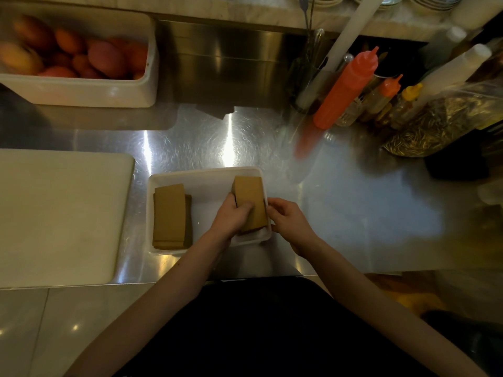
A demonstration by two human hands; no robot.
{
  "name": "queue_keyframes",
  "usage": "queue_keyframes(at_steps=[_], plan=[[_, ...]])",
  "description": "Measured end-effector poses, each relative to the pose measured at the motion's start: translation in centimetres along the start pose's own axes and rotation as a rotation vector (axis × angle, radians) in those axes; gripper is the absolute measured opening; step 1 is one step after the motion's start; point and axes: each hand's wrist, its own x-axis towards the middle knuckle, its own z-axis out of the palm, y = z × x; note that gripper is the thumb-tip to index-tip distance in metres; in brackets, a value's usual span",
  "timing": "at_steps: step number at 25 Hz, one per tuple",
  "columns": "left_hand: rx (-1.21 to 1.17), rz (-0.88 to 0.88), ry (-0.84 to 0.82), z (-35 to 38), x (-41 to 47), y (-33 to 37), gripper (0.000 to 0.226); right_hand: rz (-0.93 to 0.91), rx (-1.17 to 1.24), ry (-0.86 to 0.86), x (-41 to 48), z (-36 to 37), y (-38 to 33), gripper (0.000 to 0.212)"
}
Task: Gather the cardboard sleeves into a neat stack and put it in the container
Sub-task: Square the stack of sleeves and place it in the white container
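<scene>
A shallow white container (206, 180) sits on the steel counter in front of me. A stack of brown cardboard sleeves (170, 216) lies flat along its left side. My left hand (231, 216) grips a second stack of sleeves (250, 200) at the container's right side, tilted, with its lower end inside the container. My right hand (288, 221) is just outside the right rim with its fingers curled at the stack's right edge; whether it touches the sleeves or the rim I cannot tell.
A white cutting board (57, 213) lies to the left. A white tub of red and orange fruit (79, 58) stands at the back left. Squeeze bottles (345, 88) and a clear bag (435, 123) crowd the back right. The counter's front edge is near my body.
</scene>
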Motion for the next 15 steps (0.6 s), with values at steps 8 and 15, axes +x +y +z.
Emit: queue_keyframes(at_steps=[8, 15], plan=[[-0.009, 0.008, 0.024, -0.31, 0.03, -0.39, 0.041, -0.004, -0.036, -0.008, 0.02, -0.13, -0.35, 0.026], [-0.027, -0.002, -0.007, -0.18, 0.35, -0.33, 0.040, -0.017, -0.095, 0.001, 0.12, -0.02, -0.50, 0.028]])
